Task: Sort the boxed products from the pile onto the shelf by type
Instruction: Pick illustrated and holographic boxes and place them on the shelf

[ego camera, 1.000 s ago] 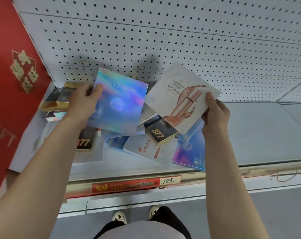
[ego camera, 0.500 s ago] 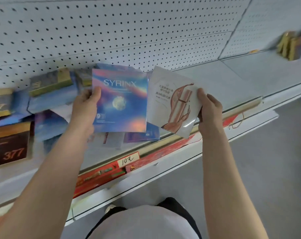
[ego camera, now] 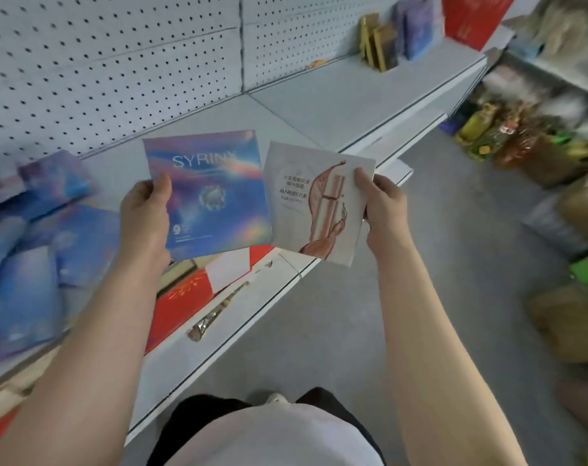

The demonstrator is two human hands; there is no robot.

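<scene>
With a blue pile [ego camera: 33, 250] left and few boxes shelved [ego camera: 383, 45], the left hand [ego camera: 144, 216] gripped a SYRINX box [ego camera: 212, 196], the right hand [ego camera: 383, 203] a MARUBI box [ego camera: 316, 203].

Two boxes held above the shelf [ego camera: 336, 105] front edge: SYRINX box [ego camera: 212, 193] in the left hand [ego camera: 144, 216], MARUBI box [ego camera: 319, 203] beside it in the right hand [ego camera: 383, 203]. Pile of boxes [ego camera: 33, 237] on the shelf at left; upright boxes [ego camera: 380, 45] far right, against the pegboard [ego camera: 101, 62].
</scene>
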